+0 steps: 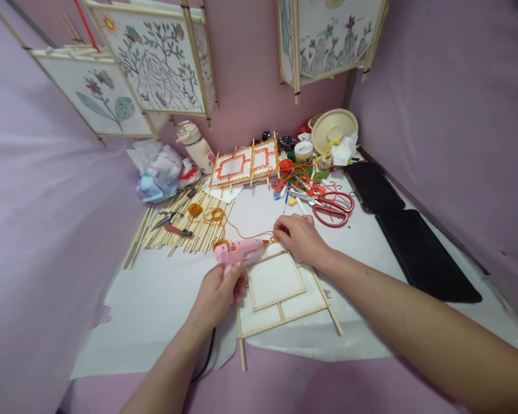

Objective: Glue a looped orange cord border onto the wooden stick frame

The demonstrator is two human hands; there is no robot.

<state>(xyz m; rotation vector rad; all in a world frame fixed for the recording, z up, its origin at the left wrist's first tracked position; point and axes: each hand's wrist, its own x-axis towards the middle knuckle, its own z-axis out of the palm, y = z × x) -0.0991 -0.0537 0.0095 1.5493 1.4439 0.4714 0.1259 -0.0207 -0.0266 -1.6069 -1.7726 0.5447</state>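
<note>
Open white paper (pixel 151 310) gives passage left of the left hand (pixel 220 287), below a pile of sticks (pixel 157 244), while that hand, a pink glue gun (pixel 242 248) and its black cord (pixel 211 352) bar the way to the stick frame (pixel 285 322). On the right, the forearm (pixel 384 293) spans the gap between frame and black case (pixel 427 253), with red scissors (pixel 317 202) just beyond the right hand (pixel 302 238). Farther back, a bare patch separates sticks from scissors, orange yarn (pixel 246 236) crossing its near side.
</note>
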